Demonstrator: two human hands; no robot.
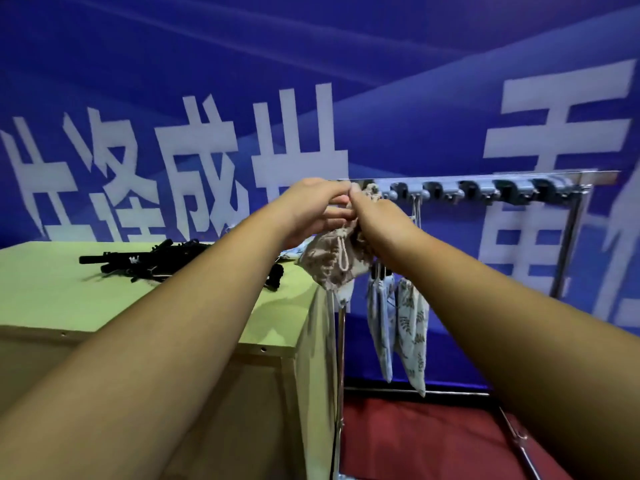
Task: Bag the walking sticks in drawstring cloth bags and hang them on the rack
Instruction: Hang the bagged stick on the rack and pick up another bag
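Your hands cover the neck of the beige drawstring bag (330, 268), so you cannot tell whether its cord is over a clip, and nothing of its contents shows. The bag is up at the left end of the rack (450, 178), just past the table's right edge. It is bunched and slightly blurred, with a pale leaf print and a knotted cord (343, 252) dangling down its front.

Your left hand (311, 209) has its fingers curled in on the gathered cloth. Your right hand (379, 216) shows mostly its back, with the fingers bent into the same bunch, their tips hidden.

Further right on the rack, two light-blue leaf-print bags (412, 327) hang side by side, long and filled out, their contents unseen. A row of grey clips (481, 192) runs along the bar.

Black folded walking sticks (145, 263) lie piled on the green-topped table (48, 299), partly behind your left forearm. A blue banner (415, 81) with white characters fills the background.
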